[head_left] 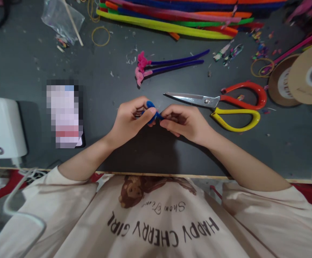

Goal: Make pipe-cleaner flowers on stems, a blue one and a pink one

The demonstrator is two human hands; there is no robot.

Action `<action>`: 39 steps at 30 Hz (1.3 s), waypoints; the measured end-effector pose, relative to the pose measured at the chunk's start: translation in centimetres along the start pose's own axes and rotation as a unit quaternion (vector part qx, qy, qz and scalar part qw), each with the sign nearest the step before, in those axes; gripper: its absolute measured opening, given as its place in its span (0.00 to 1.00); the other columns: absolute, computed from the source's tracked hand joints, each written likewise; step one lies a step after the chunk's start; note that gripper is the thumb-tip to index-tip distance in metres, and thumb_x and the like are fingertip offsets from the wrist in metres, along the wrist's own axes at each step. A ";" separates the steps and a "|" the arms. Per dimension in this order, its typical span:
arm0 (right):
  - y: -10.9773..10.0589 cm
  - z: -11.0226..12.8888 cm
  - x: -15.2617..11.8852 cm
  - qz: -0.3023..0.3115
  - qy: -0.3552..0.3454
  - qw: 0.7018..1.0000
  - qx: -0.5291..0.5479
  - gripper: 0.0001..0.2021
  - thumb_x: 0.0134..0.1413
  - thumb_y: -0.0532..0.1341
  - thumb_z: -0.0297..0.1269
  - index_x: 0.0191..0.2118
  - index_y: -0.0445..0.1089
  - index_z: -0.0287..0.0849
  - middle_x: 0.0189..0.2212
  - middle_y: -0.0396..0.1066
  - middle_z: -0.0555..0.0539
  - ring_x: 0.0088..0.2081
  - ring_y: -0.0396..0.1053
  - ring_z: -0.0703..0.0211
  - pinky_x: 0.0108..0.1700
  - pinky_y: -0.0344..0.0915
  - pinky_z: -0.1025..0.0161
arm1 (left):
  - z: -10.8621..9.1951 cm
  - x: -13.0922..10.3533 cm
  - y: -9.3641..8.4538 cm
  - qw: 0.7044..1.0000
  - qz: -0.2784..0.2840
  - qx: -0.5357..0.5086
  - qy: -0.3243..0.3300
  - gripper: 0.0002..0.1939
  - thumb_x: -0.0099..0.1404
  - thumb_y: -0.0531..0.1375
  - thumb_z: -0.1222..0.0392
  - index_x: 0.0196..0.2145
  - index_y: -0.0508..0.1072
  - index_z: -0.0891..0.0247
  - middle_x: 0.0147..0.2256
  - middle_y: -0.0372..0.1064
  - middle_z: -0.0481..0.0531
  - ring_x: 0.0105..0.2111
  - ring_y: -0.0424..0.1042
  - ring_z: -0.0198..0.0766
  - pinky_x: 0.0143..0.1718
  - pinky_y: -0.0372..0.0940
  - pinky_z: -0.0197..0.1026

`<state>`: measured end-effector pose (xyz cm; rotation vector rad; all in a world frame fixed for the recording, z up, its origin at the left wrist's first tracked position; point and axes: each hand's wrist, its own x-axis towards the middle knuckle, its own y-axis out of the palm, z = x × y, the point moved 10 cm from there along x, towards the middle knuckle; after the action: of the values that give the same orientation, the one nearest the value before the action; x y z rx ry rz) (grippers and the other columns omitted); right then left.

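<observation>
A blue pipe cleaner [151, 106], bent into a small loop, is held between both hands above the dark table. My left hand [134, 118] pinches its looped part between thumb and fingers. On the other side, my right hand [184, 120] has thumb and fingertips closed on its short end. Parts of the pipe cleaner are hidden behind the fingers. Beyond the hands lie two pipe-cleaner flowers with purple stems, one with a dark pink head [144, 61] and one with a light pink head [140, 76]. Scissors [207, 101] with red and yellow handles rest by my right hand.
A bundle of coloured pipe cleaners [166, 24] lies along the far side. To the left are a phone [64, 114], a white power bank [4, 127] with a cable, and a plastic bag [61, 21]. Ribbon spools [298, 86] and scraps are at right.
</observation>
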<state>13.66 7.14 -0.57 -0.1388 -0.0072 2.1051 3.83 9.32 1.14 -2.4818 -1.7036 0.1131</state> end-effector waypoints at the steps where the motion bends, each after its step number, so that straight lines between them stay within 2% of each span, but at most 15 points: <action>1: -0.5 0.6 0.0 -0.018 -0.033 0.998 -0.046 0.05 0.56 0.62 0.33 0.31 0.66 0.40 0.20 0.62 0.57 0.19 0.56 0.74 0.21 0.55 0.71 | 0.0 0.0 0.0 1.000 0.004 0.007 -0.004 0.10 0.63 0.58 0.64 0.23 0.66 0.64 0.19 0.67 0.43 0.18 0.66 0.23 0.22 0.61 0.25; 3: -1.4 2.1 -0.4 -0.059 -0.111 0.979 -0.161 0.03 0.56 0.62 0.31 0.31 0.68 0.40 0.22 0.65 0.55 0.22 0.59 0.72 0.25 0.58 0.70 | 0.1 0.0 0.2 1.000 0.015 0.019 -0.015 0.10 0.62 0.58 0.65 0.23 0.65 0.65 0.18 0.67 0.44 0.18 0.66 0.23 0.22 0.60 0.25; 5: -1.9 3.3 -1.0 -0.090 -0.172 0.941 -0.278 0.03 0.58 0.60 0.31 0.33 0.71 0.42 0.25 0.70 0.53 0.25 0.64 0.69 0.29 0.61 0.68 | 0.2 -0.1 0.5 0.999 0.031 0.025 -0.027 0.10 0.62 0.58 0.64 0.23 0.65 0.65 0.18 0.68 0.44 0.18 0.65 0.23 0.21 0.59 0.25; 8: -2.2 3.9 -1.5 -0.108 -0.206 0.888 -0.396 0.07 0.61 0.58 0.37 0.34 0.73 0.45 0.26 0.72 0.51 0.27 0.68 0.65 0.30 0.62 0.65 | 0.6 -0.2 1.4 0.996 0.071 0.013 -0.051 0.10 0.61 0.58 0.63 0.23 0.66 0.65 0.18 0.68 0.45 0.18 0.65 0.23 0.21 0.59 0.25; 12: -2.4 4.3 -2.0 -0.134 -0.237 0.850 -0.451 0.11 0.63 0.57 0.43 0.35 0.74 0.45 0.24 0.73 0.51 0.27 0.70 0.63 0.29 0.63 0.64 | 1.1 -0.6 2.5 0.988 0.126 -0.010 -0.085 0.08 0.60 0.58 0.63 0.24 0.66 0.65 0.19 0.68 0.45 0.19 0.66 0.24 0.22 0.60 0.26; 16: -2.0 4.9 -2.6 -0.150 -0.270 0.822 -0.478 0.13 0.64 0.56 0.42 0.33 0.74 0.45 0.21 0.72 0.52 0.26 0.70 0.64 0.29 0.63 0.65 | 1.2 -0.9 3.2 0.982 0.160 -0.008 -0.104 0.09 0.60 0.58 0.62 0.23 0.66 0.65 0.19 0.68 0.45 0.19 0.66 0.24 0.22 0.59 0.26; 22: -1.3 4.6 -2.4 -0.139 -0.242 0.821 -0.499 0.14 0.66 0.54 0.39 0.33 0.74 0.46 0.23 0.74 0.52 0.26 0.72 0.65 0.29 0.64 0.66 | 1.1 -1.1 3.4 0.979 0.166 0.011 -0.119 0.10 0.60 0.57 0.61 0.22 0.65 0.65 0.18 0.67 0.46 0.18 0.65 0.23 0.20 0.58 0.25; 27: -0.7 5.9 -3.1 -0.183 -0.286 0.799 -0.495 0.12 0.63 0.56 0.34 0.28 0.70 0.43 0.20 0.72 0.52 0.23 0.69 0.67 0.25 0.62 0.68 | 1.0 -1.1 3.3 0.980 0.160 0.023 -0.115 0.10 0.60 0.57 0.60 0.23 0.65 0.65 0.18 0.67 0.45 0.18 0.63 0.23 0.20 0.57 0.26; 30: -0.5 6.1 -3.3 -0.200 -0.290 0.791 -0.500 0.12 0.61 0.57 0.32 0.26 0.68 0.43 0.17 0.68 0.53 0.21 0.66 0.68 0.24 0.60 0.68 | 1.1 -1.2 3.3 0.980 0.160 0.040 -0.110 0.09 0.60 0.57 0.60 0.23 0.65 0.65 0.19 0.68 0.46 0.19 0.63 0.23 0.20 0.57 0.26; 39: -0.6 5.0 -3.3 -0.209 -0.252 0.821 -0.468 0.10 0.62 0.54 0.34 0.28 0.64 0.46 0.20 0.69 0.51 0.21 0.64 0.66 0.24 0.59 0.65 | 1.3 -1.3 3.5 0.982 0.159 0.059 -0.088 0.10 0.61 0.57 0.58 0.24 0.64 0.64 0.19 0.68 0.46 0.19 0.66 0.26 0.20 0.57 0.28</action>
<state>15.37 4.89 4.76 -0.1374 -1.2851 1.4673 6.38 6.98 -0.70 -2.6986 -1.2958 0.4633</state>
